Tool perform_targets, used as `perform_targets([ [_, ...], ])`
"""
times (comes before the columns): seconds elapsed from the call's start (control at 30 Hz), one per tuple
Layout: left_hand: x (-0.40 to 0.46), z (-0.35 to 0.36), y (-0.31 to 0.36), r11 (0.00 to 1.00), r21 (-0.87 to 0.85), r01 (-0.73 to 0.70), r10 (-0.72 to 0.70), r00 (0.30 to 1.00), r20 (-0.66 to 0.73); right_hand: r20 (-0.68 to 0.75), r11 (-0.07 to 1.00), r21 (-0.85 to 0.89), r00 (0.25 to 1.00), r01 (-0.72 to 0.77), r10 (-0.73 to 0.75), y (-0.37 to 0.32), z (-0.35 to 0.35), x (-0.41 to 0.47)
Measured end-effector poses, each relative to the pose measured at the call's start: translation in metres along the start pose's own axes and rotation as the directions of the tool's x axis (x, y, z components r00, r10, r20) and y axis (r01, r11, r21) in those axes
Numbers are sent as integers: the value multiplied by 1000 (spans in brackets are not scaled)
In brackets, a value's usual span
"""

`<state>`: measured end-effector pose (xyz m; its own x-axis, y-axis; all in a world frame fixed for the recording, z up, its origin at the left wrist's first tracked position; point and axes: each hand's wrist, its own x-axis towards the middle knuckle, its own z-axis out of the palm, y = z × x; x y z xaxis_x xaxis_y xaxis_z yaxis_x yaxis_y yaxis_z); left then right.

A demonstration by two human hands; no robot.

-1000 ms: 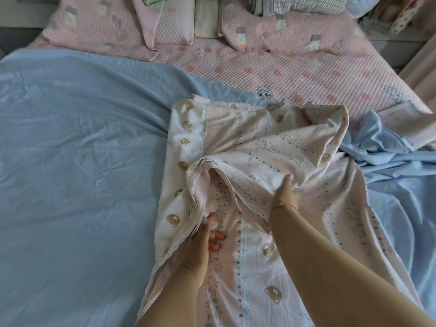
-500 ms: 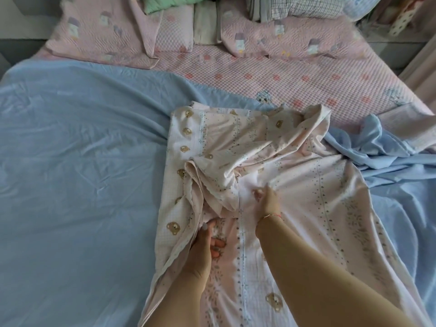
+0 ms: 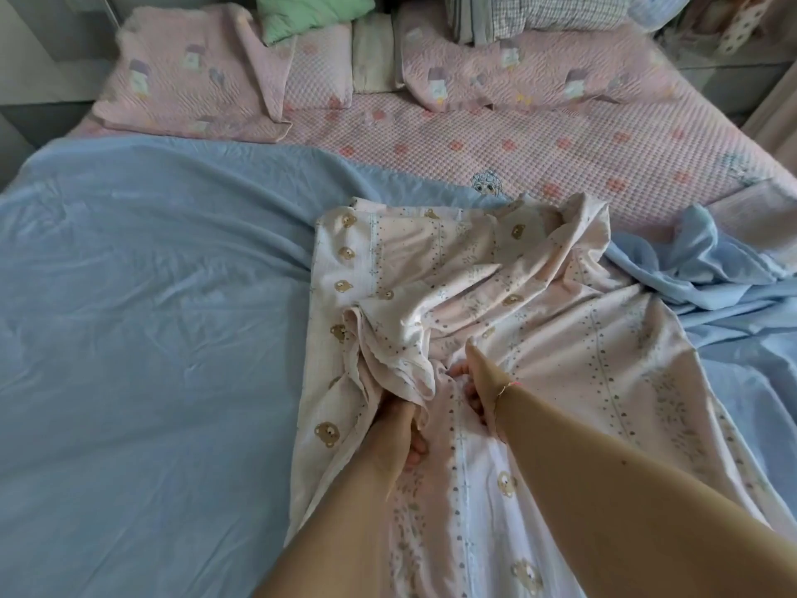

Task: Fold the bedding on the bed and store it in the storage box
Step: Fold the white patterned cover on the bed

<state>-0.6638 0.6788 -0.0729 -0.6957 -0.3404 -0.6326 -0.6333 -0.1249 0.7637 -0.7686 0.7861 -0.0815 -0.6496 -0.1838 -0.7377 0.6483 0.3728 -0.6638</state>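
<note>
A pale pink bear-print blanket lies rumpled across the middle of the bed, on top of a blue sheet. My left hand grips a bunched fold of the blanket near its left side, fingers curled under the cloth. My right hand is just to the right, its fingers curled into the blanket's gathered cloth. Both forearms reach in from the bottom of the frame. No storage box is in view.
A pink quilted cover spreads over the far half of the bed. Pink quilted pillows, a green pillow and a checked cushion line the headboard. Blue sheet bunches at the right edge.
My right hand has pulled the blanket's far fold toward me and come down next to my left hand. The blanket's far right corner has slid nearer. My left hand stayed put.
</note>
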Motion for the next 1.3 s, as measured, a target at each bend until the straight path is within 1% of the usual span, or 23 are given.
perform_targets([
  [0.07, 11, 1, 21, 996, -88, 14, -8, 998, 70, -30, 1000, 14, 1000, -8, 8, 1, -1, 14],
  [0.1, 17, 2, 29, 990, -141, -3, 13, 997, 71, -28, 1000, 10, 999, -17, 17, 3, -2, 19],
  [0.17, 25, 6, 45, 965, -260, -28, 33, 999, 12, -31, 999, 36, 999, -26, 27, -2, -6, 21],
  [0.23, 34, 6, 58, 931, -364, -15, 7, 1000, -23, -44, 996, 89, 999, -3, 7, -9, -6, 26],
  [0.33, 51, 7, 71, 857, -515, -18, -38, 994, -98, -57, 993, 112, 998, 19, -13, -9, 8, 49],
  [0.37, 59, 5, 73, 836, -549, -10, -47, 995, -91, -69, 992, 122, 998, 18, -9, -7, 12, 54],
  [0.43, 64, 1, 83, 821, -570, -32, 12, 999, -39, -136, 994, 112, 991, 7, 8, -2, 14, 61],
  [0.47, 65, -3, 90, 809, -586, -40, 38, 999, -16, -148, 997, 73, 989, -6, 17, 1, 14, 64],
  [0.57, 79, -23, 121, 761, -622, -181, 176, 982, -71, -121, 995, 99, 992, -15, 27, 5, 11, 72],
  [0.63, 91, -43, 142, 702, -680, -212, 171, 977, -127, -64, 991, 123, 997, -46, 54, -3, 9, 65],
  [0.67, 102, -50, 144, 692, -685, -228, 195, 973, -127, -35, 990, 137, 999, -32, 37, -8, 7, 63],
  [0.7, 115, -55, 145, 711, -671, -212, 152, 977, -147, -10, 988, 153, 999, -31, 32, -11, 3, 63],
  [0.73, 126, -57, 148, 771, -597, -221, 131, 973, -190, 2, 984, 173, 999, -37, 37, -11, 1, 67],
  [0.77, 144, -60, 146, 847, -464, -258, 168, 959, -227, 11, 980, 199, 1000, -28, 26, -13, -2, 68],
  [0.83, 151, -59, 148, 940, -89, -329, 284, 901, -328, 2, 971, 238, 1000, -9, 9, -11, -2, 73],
  [0.87, 141, -56, 155, 939, 90, -331, 342, 878, -334, -8, 964, 265, 1000, -13, 16, -11, -1, 74],
  [0.93, 129, -50, 165, 886, 299, -355, 436, 858, -273, -12, 961, 274, 1000, -24, 28, -9, 2, 79],
  [1.0, 134, -50, 166, 785, 459, -416, 502, 862, -78, -9, 966, 260, 1000, -12, 15, -5, 3, 82],
  [1.03, 136, -48, 168, 703, 559, -439, 514, 857, 27, -18, 968, 252, 1000, -4, 8, -4, 4, 84],
  [1.1, 140, -42, 171, 514, 750, -416, 460, 872, 169, -39, 976, 216, 999, -6, 15, 0, 5, 87],
  [1.13, 146, -38, 169, 411, 813, -413, 421, 877, 232, -53, 981, 193, 998, -4, 14, 3, 5, 90],
  [1.23, 164, -24, 159, 167, 880, -444, 280, 877, 390, -72, 986, 165, 997, 27, -15, 5, 7, 89],
  [1.3, 172, -20, 152, 68, 903, -424, 230, 887, 400, -68, 987, 158, 997, 36, -25, 7, 6, 89],
])
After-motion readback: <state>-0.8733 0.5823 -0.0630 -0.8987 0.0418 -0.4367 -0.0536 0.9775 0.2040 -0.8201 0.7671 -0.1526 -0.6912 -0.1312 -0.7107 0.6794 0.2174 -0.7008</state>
